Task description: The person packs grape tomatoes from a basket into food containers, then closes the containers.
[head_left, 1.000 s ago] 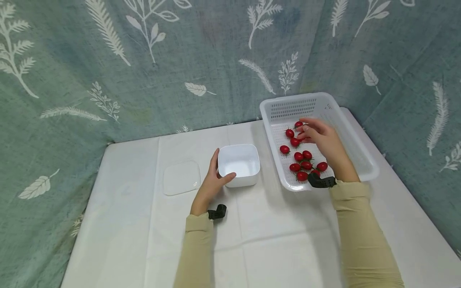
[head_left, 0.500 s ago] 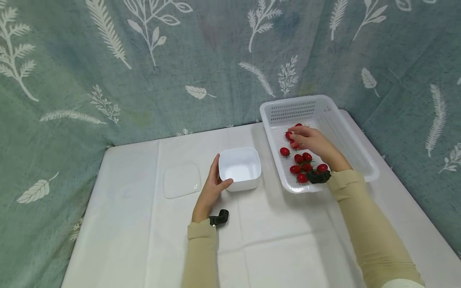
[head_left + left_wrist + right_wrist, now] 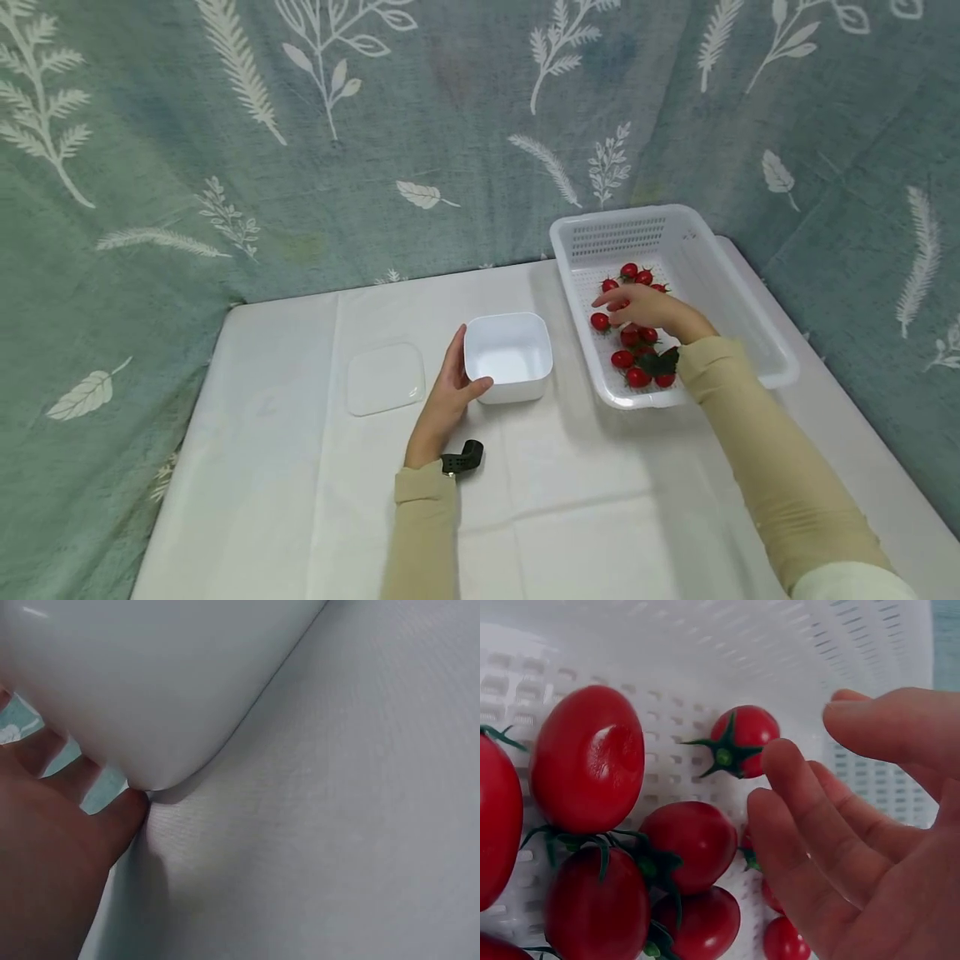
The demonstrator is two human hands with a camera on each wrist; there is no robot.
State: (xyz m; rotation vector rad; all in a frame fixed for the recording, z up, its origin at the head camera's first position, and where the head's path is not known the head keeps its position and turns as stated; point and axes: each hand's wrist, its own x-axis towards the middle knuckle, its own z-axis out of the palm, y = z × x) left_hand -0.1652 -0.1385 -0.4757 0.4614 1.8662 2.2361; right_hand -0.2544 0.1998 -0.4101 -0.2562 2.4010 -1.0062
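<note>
My left hand [image 3: 442, 404] holds a small white square container [image 3: 517, 390] by its left side and near-left corner, with the thumb at the near rim. In the left wrist view, the fingertips touch the container's smooth wall [image 3: 150, 690]. Over the white perforated basket [image 3: 750, 325], my right hand [image 3: 654, 307] hovers palm down among cherry tomatoes [image 3: 639, 377], nothing in its grasp. The right wrist view shows its fingers [image 3: 780, 761] loosely bent, thumb apart, right beside one green-stemmed tomato [image 3: 756, 727]. Several more red tomatoes lie on the basket floor, some partly hidden by the hand.
A clear square lid [image 3: 385, 379] lies flat on the white-covered table [image 3: 277, 467], left of my left hand. Behind the table hangs a green-blue leaf-patterned curtain [image 3: 337, 208]. The basket stands at the back right, its raised rim around the tomatoes.
My right hand has moved left and nearer over the basket, uncovering tomatoes at the far end. My left hand stays at the container. The head view has shifted slightly.
</note>
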